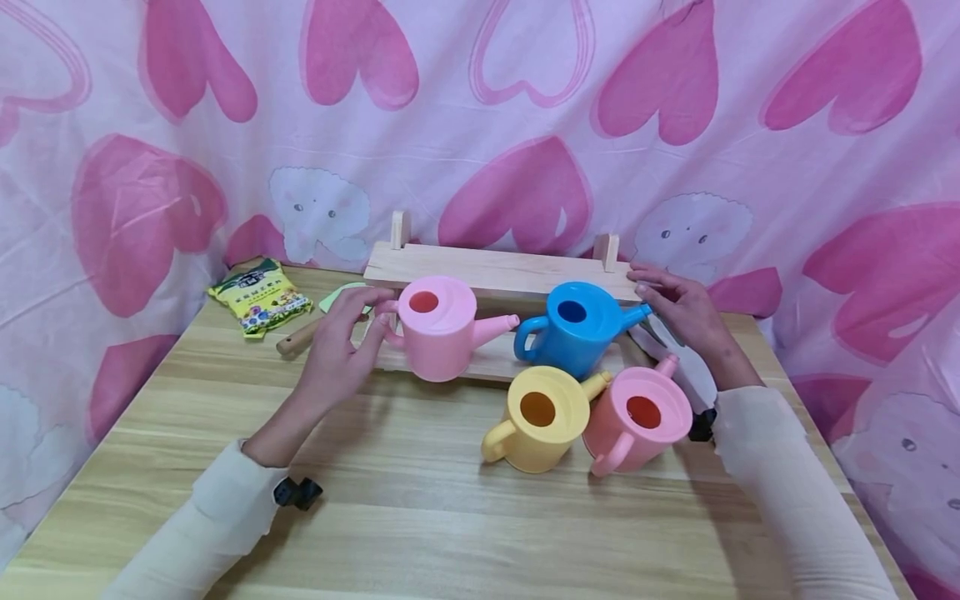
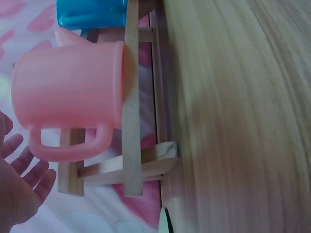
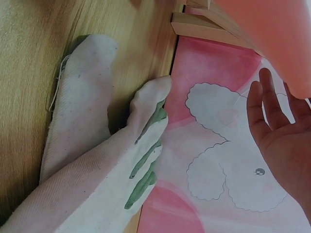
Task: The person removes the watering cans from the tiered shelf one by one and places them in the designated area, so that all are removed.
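My left hand [image 1: 343, 350] is beside the handle of a light pink watering can [image 1: 438, 333]; in the left wrist view its fingers [image 2: 30, 170] are loosely bent, close to the handle but not wrapped round it. That can stands on a slat of a wooden rack [image 2: 132, 170]. To its right is a blue watering can [image 1: 576, 333], spout pointing right. My right hand [image 1: 686, 317] is at the rack's right end, near the blue spout, its fingers [image 3: 274, 111] spread. In front are a yellow watering can [image 1: 543, 437] and a darker pink one [image 1: 633, 442], side by side.
At the back left of the table [image 1: 375, 525] lie a yellow packet [image 1: 262, 300] and a trowel [image 1: 297, 340] with a wooden handle. White gloves [image 3: 82, 92] with green patches lie beneath my right arm. Behind hangs a pink heart-print curtain [image 1: 517, 183].
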A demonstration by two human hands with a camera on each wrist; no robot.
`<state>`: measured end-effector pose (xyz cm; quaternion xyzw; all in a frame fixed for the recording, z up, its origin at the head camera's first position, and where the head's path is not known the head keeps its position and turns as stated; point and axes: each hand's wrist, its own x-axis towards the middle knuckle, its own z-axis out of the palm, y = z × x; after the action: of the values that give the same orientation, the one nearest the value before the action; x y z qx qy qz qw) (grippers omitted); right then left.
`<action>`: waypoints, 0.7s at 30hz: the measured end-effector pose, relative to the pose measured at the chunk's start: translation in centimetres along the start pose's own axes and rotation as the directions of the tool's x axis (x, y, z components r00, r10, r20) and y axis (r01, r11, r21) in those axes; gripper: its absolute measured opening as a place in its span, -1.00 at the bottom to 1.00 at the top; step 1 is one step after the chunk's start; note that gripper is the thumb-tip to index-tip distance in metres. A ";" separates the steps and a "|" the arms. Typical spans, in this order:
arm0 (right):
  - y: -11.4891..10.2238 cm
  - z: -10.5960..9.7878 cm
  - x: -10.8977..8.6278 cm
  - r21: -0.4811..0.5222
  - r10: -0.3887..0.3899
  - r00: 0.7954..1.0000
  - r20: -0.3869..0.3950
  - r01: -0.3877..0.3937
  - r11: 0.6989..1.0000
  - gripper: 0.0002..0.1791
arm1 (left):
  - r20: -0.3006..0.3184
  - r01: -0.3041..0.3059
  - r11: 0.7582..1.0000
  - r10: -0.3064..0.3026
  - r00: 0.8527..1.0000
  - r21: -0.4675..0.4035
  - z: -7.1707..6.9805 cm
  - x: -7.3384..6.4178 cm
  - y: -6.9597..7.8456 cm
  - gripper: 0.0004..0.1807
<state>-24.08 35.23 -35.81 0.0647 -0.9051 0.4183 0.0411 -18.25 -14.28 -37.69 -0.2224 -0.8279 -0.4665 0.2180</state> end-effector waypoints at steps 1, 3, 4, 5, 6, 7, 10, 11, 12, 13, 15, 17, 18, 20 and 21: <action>0.0 0.0 0.0 -0.003 -0.001 1.000 0.000 0.001 1.000 -0.46 | 0.009 0.012 1.000 -0.012 1.000 0.002 0.0 0.0 -0.1 -0.64; 0.0 0.0 0.0 -0.003 -0.007 1.000 0.001 0.007 1.000 -0.47 | 0.026 0.029 1.000 -0.029 0.999 -0.002 -0.1 0.0 -0.4 -0.63; 0.0 0.0 0.0 -0.003 -0.010 1.000 0.001 0.010 1.000 -0.47 | 0.034 0.038 0.999 -0.038 0.999 -0.001 -0.1 0.0 -0.5 -0.62; 0.0 0.0 0.0 -0.002 -0.012 1.000 0.001 0.012 1.000 -0.47 | 0.042 0.049 0.999 -0.049 0.998 0.001 -0.1 0.1 -0.6 -0.62; 0.0 0.0 0.0 -0.002 -0.014 1.000 0.001 0.014 1.000 -0.47 | 0.051 0.063 0.998 -0.063 0.997 -0.001 -0.1 0.1 -0.7 -0.61; 0.0 0.0 0.0 -0.003 -0.015 1.000 0.001 0.015 1.000 -0.47 | 0.061 0.078 0.997 -0.077 0.995 -0.003 -0.1 0.1 -0.9 -0.61; 0.0 0.0 -0.1 -0.002 -0.016 1.000 0.000 0.016 1.000 -0.47 | 0.090 0.126 0.992 -0.123 0.988 -0.025 0.1 0.1 -1.4 -0.59; 0.0 0.0 -0.1 0.001 -0.015 1.000 0.000 0.015 1.000 -0.46 | 0.100 0.141 0.989 -0.138 0.985 -0.033 0.1 0.1 -1.5 -0.59; 0.0 0.0 0.0 0.002 -0.014 1.000 0.000 0.014 1.000 -0.46 | 0.109 0.152 0.987 -0.146 0.983 -0.044 0.1 0.0 -1.7 -0.59; 0.0 0.0 0.0 0.004 -0.014 1.000 0.000 0.014 1.000 -0.46 | 0.116 0.158 0.986 -0.151 0.982 -0.054 0.2 0.0 -1.8 -0.59; 0.0 0.1 0.0 0.006 -0.011 1.000 -0.001 0.011 1.000 -0.46 | 0.127 0.158 0.985 -0.148 0.981 -0.074 0.2 0.0 -2.0 -0.59; 0.1 0.1 0.0 0.011 -0.006 1.000 0.000 0.006 1.000 -0.46 | 0.135 0.154 0.984 -0.142 0.981 -0.087 0.3 0.0 -2.0 -0.60; 0.1 0.1 0.1 0.013 -0.004 1.000 0.001 0.004 1.000 -0.46 | 0.139 0.151 0.984 -0.137 0.981 -0.097 0.3 0.1 -2.0 -0.60; 0.1 0.1 0.1 0.018 0.001 1.000 0.002 -0.001 1.000 -0.46 | 0.147 0.153 0.982 -0.136 0.980 -0.108 0.3 0.1 -1.9 -0.61; 0.1 0.1 0.1 0.020 0.003 1.000 0.002 -0.003 1.000 -0.46 | 0.151 0.155 0.981 -0.137 0.979 -0.114 0.3 0.2 -1.9 -0.61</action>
<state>-24.18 35.26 -35.92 0.0643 -0.9010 0.4273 0.0389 -19.51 -14.89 -39.03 -0.2070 -0.8244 -0.5153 0.1091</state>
